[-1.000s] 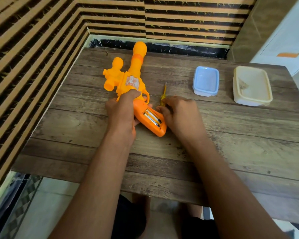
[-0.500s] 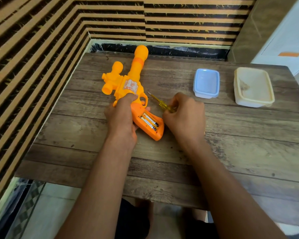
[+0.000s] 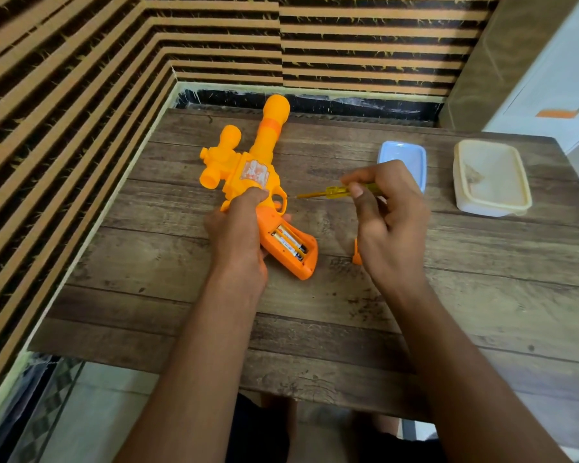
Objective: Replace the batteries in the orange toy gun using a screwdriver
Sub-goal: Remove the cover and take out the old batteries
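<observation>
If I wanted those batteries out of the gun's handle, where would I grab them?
Come from above, through the open face of the handle: the batteries lie flat, side by side, walled in all round. Probably lift one end with a fingertip, then pinch that battery across its round sides.

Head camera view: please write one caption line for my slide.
Left hand holds the orange toy gun, its battery compartment open, while the right hand holds a yellow screwdriver.

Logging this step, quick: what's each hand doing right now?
Left hand: grips the toy gun.
Right hand: pinches the screwdriver.
</observation>
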A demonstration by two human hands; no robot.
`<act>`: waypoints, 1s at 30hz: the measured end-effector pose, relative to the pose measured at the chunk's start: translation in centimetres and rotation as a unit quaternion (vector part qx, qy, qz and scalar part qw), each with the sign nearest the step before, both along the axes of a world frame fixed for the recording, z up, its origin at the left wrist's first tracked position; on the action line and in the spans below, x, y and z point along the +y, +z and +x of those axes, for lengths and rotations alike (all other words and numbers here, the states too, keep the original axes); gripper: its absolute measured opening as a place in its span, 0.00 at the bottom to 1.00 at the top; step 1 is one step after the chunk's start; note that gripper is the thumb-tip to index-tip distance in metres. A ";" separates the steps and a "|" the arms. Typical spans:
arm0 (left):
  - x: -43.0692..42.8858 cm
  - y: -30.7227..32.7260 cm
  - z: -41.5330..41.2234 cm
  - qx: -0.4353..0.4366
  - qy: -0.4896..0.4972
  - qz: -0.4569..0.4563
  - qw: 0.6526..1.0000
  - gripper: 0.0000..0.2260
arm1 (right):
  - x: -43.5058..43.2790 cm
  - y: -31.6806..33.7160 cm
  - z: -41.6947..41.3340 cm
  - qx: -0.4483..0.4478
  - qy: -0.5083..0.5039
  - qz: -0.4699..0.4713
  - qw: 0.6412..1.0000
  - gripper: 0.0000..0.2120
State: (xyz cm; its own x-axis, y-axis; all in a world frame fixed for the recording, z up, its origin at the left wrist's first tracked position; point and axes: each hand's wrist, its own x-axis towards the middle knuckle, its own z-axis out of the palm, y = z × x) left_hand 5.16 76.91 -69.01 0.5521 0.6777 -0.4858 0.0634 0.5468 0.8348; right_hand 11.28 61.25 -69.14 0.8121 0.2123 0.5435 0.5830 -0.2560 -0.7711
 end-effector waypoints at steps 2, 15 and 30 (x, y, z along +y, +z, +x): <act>0.0 0.0 0.0 0.000 0.004 -0.002 1.000 0.12 | -0.1 0.1 -0.1 -0.004 0.014 0.003 1.000 0.05; 0.0 -0.2 0.1 0.008 0.012 0.008 1.000 0.20 | 0.1 0.0 -0.6 -0.056 0.030 -0.044 0.997 0.04; 0.2 -0.5 0.1 0.007 -0.006 -0.002 1.000 0.21 | 0.2 0.8 -1.4 -0.059 0.042 -0.051 0.996 0.06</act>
